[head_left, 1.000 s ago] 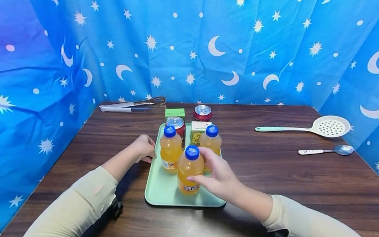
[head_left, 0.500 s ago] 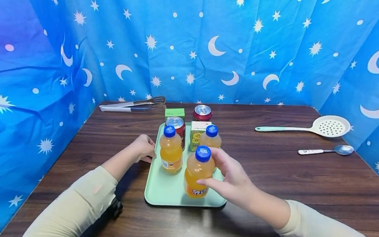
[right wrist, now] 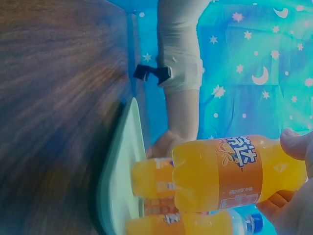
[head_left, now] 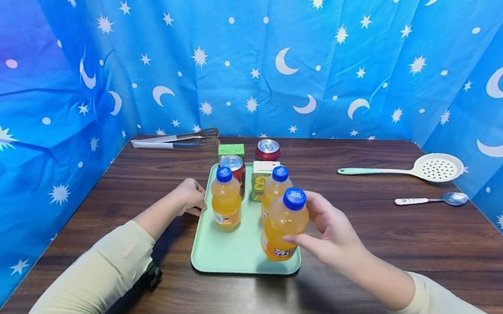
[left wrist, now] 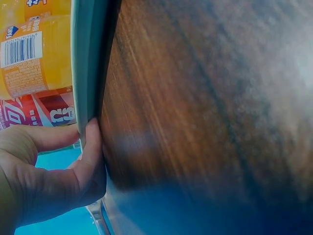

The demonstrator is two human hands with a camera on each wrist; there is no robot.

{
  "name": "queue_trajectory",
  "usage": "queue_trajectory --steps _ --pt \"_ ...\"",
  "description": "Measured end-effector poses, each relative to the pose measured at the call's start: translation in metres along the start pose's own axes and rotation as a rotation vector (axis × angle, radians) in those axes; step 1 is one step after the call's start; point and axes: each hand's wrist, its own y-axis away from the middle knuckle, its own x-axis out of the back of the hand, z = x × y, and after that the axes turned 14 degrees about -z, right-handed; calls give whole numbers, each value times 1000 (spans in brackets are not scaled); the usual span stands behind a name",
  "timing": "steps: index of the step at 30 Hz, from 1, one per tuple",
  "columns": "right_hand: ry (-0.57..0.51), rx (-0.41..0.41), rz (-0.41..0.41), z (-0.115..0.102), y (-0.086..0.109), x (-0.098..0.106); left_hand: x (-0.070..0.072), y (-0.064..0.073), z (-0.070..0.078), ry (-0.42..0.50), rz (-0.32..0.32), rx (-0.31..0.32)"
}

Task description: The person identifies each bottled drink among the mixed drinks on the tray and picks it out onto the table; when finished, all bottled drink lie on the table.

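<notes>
A spoon [head_left: 417,201] and a scoop [head_left: 438,168] with holes lie on the table's [head_left: 397,229] right. Tongs [head_left: 163,144] lie back left. Blue cloth [head_left: 221,42] with moons hangs behind.

Right hand [right wrist: 296,208] grips orange-drink bottle [right wrist: 220,171] near its upper end, base clear of green tray [right wrist: 111,169]. Two similar bottles [right wrist: 151,178] stand on tray beyond that grip. Left hand [right wrist: 165,143], partly hidden, at tray's far side; black strap [right wrist: 152,74] on its sleeve [right wrist: 186,63].
</notes>
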Motion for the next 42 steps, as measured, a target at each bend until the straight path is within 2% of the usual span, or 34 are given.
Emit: queue_trajectory --steps 10,17,28,32,42 --pt "42 -77 85 -7 6 21 1 -1 0 6 -16 9" --pt "51 -71 108 -8 2 36 1 -1 1 6 -17 9" --pt "47 -26 186 0 -8 59 1 -1 0 18 -18 4" --pt "83 -34 207 3 -12 66 1 -1 1 19 -18 6" --pt "74 -76 250 21 -25 84 0 0 1 29 -16 6"
